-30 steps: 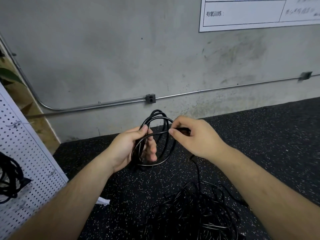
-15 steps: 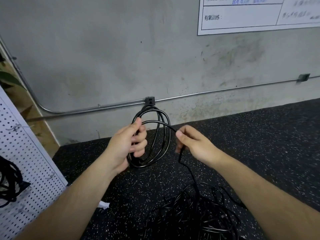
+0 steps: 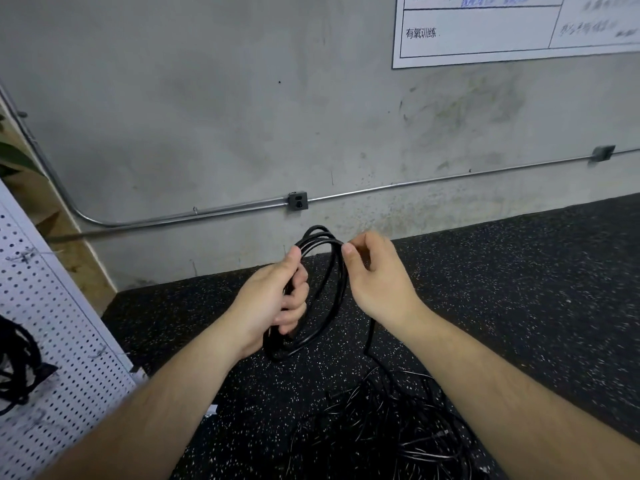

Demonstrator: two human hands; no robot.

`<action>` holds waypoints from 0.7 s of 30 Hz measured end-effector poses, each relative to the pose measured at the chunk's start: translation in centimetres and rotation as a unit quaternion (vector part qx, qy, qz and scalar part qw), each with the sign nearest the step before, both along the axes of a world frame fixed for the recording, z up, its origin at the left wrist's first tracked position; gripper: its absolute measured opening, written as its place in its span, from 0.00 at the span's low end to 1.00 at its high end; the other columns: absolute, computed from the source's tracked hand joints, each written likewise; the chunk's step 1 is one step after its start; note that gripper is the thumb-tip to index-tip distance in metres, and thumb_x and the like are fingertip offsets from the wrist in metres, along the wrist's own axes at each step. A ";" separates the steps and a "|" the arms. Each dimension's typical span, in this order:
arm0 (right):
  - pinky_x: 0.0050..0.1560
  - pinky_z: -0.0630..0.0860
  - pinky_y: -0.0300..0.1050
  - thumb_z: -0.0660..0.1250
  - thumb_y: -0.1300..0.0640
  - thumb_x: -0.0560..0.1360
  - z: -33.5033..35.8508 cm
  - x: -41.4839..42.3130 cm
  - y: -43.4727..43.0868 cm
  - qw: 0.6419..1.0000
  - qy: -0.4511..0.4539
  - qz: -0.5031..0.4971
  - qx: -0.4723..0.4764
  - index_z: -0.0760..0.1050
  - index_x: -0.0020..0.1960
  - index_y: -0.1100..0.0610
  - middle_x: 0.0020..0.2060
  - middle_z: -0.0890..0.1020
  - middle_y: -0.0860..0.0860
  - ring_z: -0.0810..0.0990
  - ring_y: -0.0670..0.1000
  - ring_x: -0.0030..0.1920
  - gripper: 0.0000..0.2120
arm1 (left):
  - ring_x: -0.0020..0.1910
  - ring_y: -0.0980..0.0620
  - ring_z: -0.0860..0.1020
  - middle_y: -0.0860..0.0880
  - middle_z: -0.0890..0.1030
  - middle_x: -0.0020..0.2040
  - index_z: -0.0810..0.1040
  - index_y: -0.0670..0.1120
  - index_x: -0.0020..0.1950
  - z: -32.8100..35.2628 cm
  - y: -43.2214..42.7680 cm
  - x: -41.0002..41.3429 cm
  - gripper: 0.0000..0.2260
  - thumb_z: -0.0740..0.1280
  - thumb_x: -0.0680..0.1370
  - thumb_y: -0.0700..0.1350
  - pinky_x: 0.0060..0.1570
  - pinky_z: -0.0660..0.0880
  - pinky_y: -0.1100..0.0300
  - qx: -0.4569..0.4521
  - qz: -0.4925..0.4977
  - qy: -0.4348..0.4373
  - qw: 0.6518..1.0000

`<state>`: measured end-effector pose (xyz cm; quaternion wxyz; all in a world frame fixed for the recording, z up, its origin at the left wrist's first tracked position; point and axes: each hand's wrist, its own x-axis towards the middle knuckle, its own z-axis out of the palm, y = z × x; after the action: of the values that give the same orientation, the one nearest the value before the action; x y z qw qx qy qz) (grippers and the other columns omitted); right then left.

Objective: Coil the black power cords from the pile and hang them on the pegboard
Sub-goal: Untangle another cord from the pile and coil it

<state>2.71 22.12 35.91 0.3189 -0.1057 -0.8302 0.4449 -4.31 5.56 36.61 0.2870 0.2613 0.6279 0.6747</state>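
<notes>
Above the tangled pile [image 3: 381, 427] of thin, glossy black cords on the speckled rubber floor [image 3: 519, 289], the left hand [image 3: 273, 299] grips an oval coil [image 3: 337, 285]. The right hand [image 3: 377, 282] pinches the coil's top strand. The perforated white pegboard [image 3: 52, 323] stands well left of the pile.

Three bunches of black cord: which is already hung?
The far-left bunch, on the pegboard. The coil is in the left hand and right hand; the pile lies on the floor.
</notes>
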 end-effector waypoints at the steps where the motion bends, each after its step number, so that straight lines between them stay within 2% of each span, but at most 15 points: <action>1: 0.44 0.69 0.32 0.58 0.51 0.85 -0.1 -0.1 -0.2 0.999 -0.011 0.018 -0.026 0.71 0.53 0.47 0.44 0.76 0.44 0.74 0.38 0.41 0.04 | 0.21 0.54 0.54 0.50 0.56 0.27 0.66 0.48 0.38 0.1 0.0 0.3 0.20 0.58 0.82 0.62 0.21 0.56 0.63 0.009 -0.007 -0.013 1.000; 3: 0.40 0.71 0.40 0.54 0.47 0.86 0.0 -0.1 -0.7 0.990 -0.038 0.072 -0.117 0.67 0.62 0.45 0.44 0.78 0.44 0.77 0.43 0.39 0.07 | 0.20 0.55 0.52 0.51 0.55 0.26 0.65 0.49 0.36 0.4 0.0 0.6 0.21 0.58 0.82 0.62 0.20 0.53 0.64 0.036 -0.038 -0.054 0.997; 6: 0.29 0.71 0.37 0.51 0.42 0.85 0.2 0.3 -1.0 0.963 -0.082 0.135 -0.220 0.60 0.70 0.46 0.49 0.85 0.47 0.86 0.51 0.42 0.16 | 0.20 0.56 0.52 0.53 0.55 0.26 0.65 0.49 0.35 0.6 -0.2 0.7 0.21 0.57 0.82 0.61 0.20 0.51 0.63 0.058 -0.054 -0.086 0.993; 7: 0.29 0.71 0.37 0.50 0.42 0.85 0.4 0.5 -1.1 0.961 -0.087 0.141 -0.220 0.62 0.69 0.49 0.45 0.86 0.49 0.86 0.53 0.40 0.17 | 0.20 0.56 0.52 0.53 0.55 0.26 0.65 0.49 0.36 0.6 -0.1 0.6 0.21 0.56 0.83 0.61 0.20 0.51 0.63 0.056 -0.041 -0.077 0.995; 9: 0.35 0.74 0.39 0.49 0.43 0.86 0.7 0.4 -1.3 0.972 -0.082 0.123 -0.185 0.72 0.60 0.54 0.35 0.81 0.52 0.83 0.55 0.35 0.19 | 0.21 0.55 0.54 0.51 0.57 0.27 0.66 0.47 0.39 0.3 0.0 0.5 0.21 0.56 0.83 0.62 0.21 0.54 0.62 0.029 0.009 -0.022 0.999; 11: 0.35 0.74 0.38 0.49 0.44 0.86 0.9 0.0 -1.7 0.980 -0.063 0.095 -0.161 0.74 0.53 0.57 0.29 0.76 0.49 0.80 0.54 0.32 0.21 | 0.22 0.54 0.57 0.51 0.60 0.28 0.68 0.45 0.44 -0.2 0.4 0.3 0.21 0.54 0.84 0.62 0.21 0.59 0.61 -0.009 0.064 0.059 0.996; 13: 0.32 0.71 0.35 0.50 0.44 0.86 1.1 -0.3 -2.3 0.980 -0.043 0.076 -0.180 0.73 0.51 0.58 0.26 0.72 0.45 0.76 0.49 0.30 0.21 | 0.22 0.53 0.60 0.51 0.63 0.28 0.68 0.45 0.46 -0.8 0.8 0.4 0.21 0.52 0.83 0.63 0.22 0.62 0.60 -0.044 0.092 0.125 0.987; 16: 0.33 0.70 0.38 0.50 0.48 0.86 1.7 -0.6 -3.2 0.949 -0.032 0.093 -0.299 0.72 0.47 0.57 0.29 0.70 0.48 0.70 0.49 0.32 0.19 | 0.22 0.55 0.65 0.55 0.67 0.26 0.69 0.48 0.46 -1.7 1.4 0.8 0.21 0.52 0.81 0.65 0.26 0.66 0.58 -0.088 0.110 0.191 0.971; 18: 0.36 0.69 0.43 0.52 0.49 0.85 2.1 -0.6 -3.6 0.926 -0.053 0.103 -0.359 0.73 0.44 0.54 0.30 0.73 0.48 0.71 0.50 0.34 0.17 | 0.24 0.59 0.71 0.56 0.72 0.25 0.72 0.51 0.49 -1.9 1.7 1.6 0.17 0.52 0.84 0.61 0.31 0.71 0.56 -0.099 0.121 0.218 0.963; 19: 0.37 0.68 0.45 0.54 0.49 0.84 2.2 -0.7 -3.5 0.919 -0.063 0.106 -0.376 0.74 0.43 0.53 0.30 0.74 0.48 0.73 0.51 0.35 0.16 | 0.28 0.57 0.76 0.55 0.76 0.28 0.72 0.51 0.54 -2.0 1.8 1.8 0.15 0.52 0.85 0.59 0.36 0.76 0.50 -0.104 0.120 0.228 0.961; 21: 0.38 0.67 0.47 0.56 0.48 0.83 2.2 -1.0 -3.1 0.905 -0.076 0.125 -0.399 0.75 0.43 0.52 0.34 0.76 0.49 0.75 0.51 0.37 0.15 | 0.44 0.42 0.82 0.49 0.80 0.44 0.69 0.50 0.63 -2.1 1.7 2.2 0.16 0.53 0.84 0.59 0.51 0.76 0.36 -0.111 0.097 0.244 0.958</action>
<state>1.68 18.99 38.13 0.1278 -0.1526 -0.6117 0.7656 -2.10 7.28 34.49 0.0851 0.3224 0.7719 0.5413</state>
